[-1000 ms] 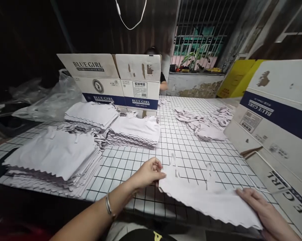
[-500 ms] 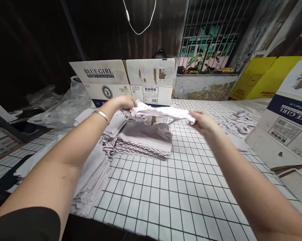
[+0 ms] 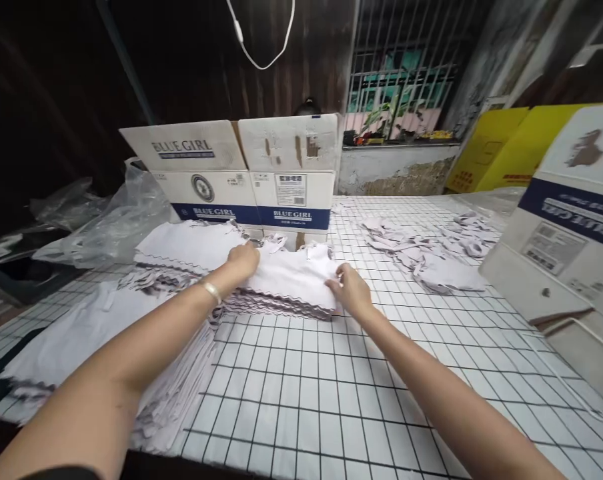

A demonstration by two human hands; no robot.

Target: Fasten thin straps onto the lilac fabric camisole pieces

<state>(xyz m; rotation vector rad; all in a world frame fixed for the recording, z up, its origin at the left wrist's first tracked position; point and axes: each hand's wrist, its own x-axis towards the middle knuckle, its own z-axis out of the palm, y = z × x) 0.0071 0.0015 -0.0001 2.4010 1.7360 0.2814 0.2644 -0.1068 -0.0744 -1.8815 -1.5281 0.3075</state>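
My left hand (image 3: 244,260) rests on the left side of a stack of white cloth pieces with zigzag edges (image 3: 286,283), fingers curled down on the top piece. My right hand (image 3: 350,288) lies at the stack's right edge, fingers spread and pressing the top piece flat. A silver bangle sits on my left wrist. The stack lies on the white gridded table (image 3: 331,393), in front of a Blue Girl carton (image 3: 241,177).
Two more stacks of white cloth lie to the left (image 3: 191,243) and nearer me (image 3: 96,333). Loose cloth scraps (image 3: 426,250) are spread at the right. Another Blue Girl carton (image 3: 566,240) lies at the far right. Clear plastic bags (image 3: 116,213) sit at the left. A person's head shows behind the carton.
A second ago both hands held one cloth piece near the table's front edge. They carried it forward through the air and have laid it on the middle stack.
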